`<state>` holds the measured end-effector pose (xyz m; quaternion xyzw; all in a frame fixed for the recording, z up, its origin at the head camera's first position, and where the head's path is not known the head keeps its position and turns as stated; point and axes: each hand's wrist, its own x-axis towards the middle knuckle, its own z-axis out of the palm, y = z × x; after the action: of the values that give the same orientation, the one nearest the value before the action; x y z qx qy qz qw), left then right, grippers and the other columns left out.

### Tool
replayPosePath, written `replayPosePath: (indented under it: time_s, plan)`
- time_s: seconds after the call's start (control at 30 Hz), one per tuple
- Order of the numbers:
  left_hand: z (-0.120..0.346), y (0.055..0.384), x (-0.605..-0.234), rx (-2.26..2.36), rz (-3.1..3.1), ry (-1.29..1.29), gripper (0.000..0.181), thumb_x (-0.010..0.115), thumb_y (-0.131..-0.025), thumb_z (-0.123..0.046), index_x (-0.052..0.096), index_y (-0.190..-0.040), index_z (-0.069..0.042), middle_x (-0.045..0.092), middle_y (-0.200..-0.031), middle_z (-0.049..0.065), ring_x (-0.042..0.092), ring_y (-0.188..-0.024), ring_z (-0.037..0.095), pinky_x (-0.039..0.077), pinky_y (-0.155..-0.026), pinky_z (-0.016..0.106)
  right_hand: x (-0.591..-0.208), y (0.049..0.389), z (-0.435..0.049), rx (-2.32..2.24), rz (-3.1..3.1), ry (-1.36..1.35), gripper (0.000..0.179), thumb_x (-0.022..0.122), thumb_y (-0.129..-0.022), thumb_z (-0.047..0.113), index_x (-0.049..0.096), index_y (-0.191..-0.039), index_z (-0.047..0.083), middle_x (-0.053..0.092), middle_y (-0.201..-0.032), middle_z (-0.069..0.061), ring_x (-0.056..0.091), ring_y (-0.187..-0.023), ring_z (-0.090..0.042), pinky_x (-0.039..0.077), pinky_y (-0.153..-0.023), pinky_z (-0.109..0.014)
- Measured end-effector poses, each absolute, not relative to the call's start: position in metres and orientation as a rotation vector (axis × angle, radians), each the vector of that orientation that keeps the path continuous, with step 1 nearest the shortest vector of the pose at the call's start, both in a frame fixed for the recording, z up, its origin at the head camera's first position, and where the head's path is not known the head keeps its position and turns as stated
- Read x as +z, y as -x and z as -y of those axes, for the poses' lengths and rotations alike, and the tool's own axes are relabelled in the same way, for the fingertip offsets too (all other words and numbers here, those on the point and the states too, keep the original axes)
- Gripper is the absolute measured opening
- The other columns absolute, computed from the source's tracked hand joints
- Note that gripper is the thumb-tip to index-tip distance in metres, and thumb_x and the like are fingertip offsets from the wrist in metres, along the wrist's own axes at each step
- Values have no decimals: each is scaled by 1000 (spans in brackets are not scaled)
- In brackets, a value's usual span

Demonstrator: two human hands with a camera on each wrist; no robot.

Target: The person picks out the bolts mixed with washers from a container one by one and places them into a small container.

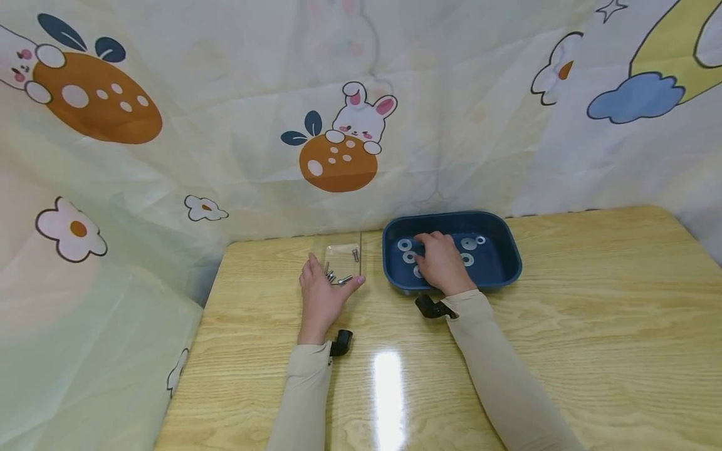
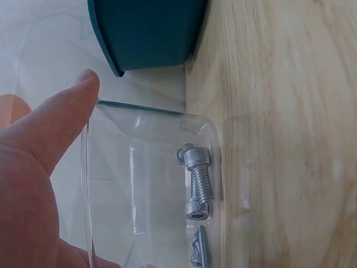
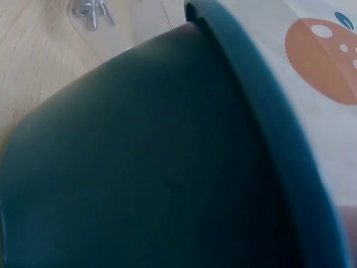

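Observation:
A clear plastic box (image 1: 344, 252) with several metal socket-head screws (image 2: 198, 173) in it stands on the table. My left hand (image 1: 323, 293) spans the box, fingers along its left side and thumb at its right front corner; in the left wrist view the thumb (image 2: 67, 114) lies at the rim. To the right is a dark blue tray (image 1: 510, 266) holding several flat washers (image 1: 404, 245). Over the front of this tray reaches my right hand (image 1: 442, 263), thumb and forefinger apart, close to the washers on the left. The tray's wall hides the fingers in the right wrist view.
Both containers stand near the back edge of the wooden table (image 1: 609, 326). Right behind it hangs a printed cloth (image 1: 254, 156). A narrow gap separates the box from the tray. Black wrist mounts (image 1: 341, 343) stick out from both sleeves.

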<state>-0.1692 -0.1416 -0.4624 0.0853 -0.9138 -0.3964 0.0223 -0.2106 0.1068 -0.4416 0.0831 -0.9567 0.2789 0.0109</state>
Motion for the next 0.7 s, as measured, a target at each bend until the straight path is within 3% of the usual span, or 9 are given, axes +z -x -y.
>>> replayPosePath:
  time_s: [0.43,0.7]
  plan:
    - [140,168,-461,-1216,2836,-288,129,82,-77,-57,3,-160,1,13,-163,22,13,-150,36,22,-118,52,-444,216,-107,786,3147,-224,48,64,-98,13,54,-142,-3,49,-139,-29,42,-122,-47,38,-102,-55]
    - [140,169,-461,-1215,2834,-275,129,82,-77,-57,3,-160,1,13,-163,22,13,-150,36,22,-118,52,-447,218,-108,744,3178,-238,44,62,-99,12,56,-139,-6,50,-137,-31,43,-120,-48,38,-100,-56]
